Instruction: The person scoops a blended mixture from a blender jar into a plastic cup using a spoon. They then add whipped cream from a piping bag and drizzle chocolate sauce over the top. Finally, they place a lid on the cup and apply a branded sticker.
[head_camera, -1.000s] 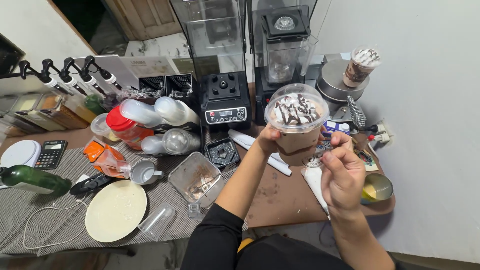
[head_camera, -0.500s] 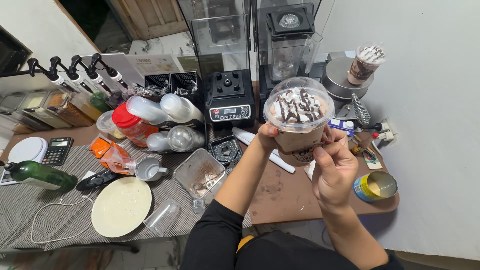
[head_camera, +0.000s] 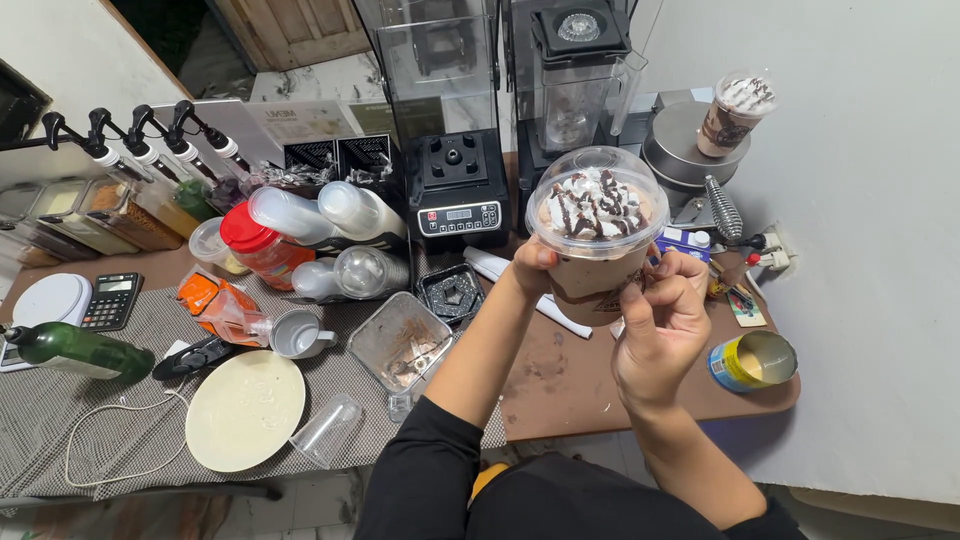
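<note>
A clear plastic cup (head_camera: 597, 240) of brown blended drink, topped with whipped cream and dark drizzle under a dome lid, is raised above the counter. My left hand (head_camera: 533, 265) grips its left side. My right hand (head_camera: 662, 322) wraps the cup's lower right side, fingers curled on it. A second finished drink (head_camera: 733, 115) with the same topping stands on a round metal tin at the back right.
Two blenders (head_camera: 455, 120) stand at the back. A used blender jar (head_camera: 405, 343) lies on its side near a white cup (head_camera: 296, 334), a cream plate (head_camera: 245, 409) and a green bottle (head_camera: 78, 349). An open tin can (head_camera: 752, 361) sits at the brown counter's right edge.
The drink has come closer to the camera and slightly left. My right hand has moved from beside the cup onto its lower side.
</note>
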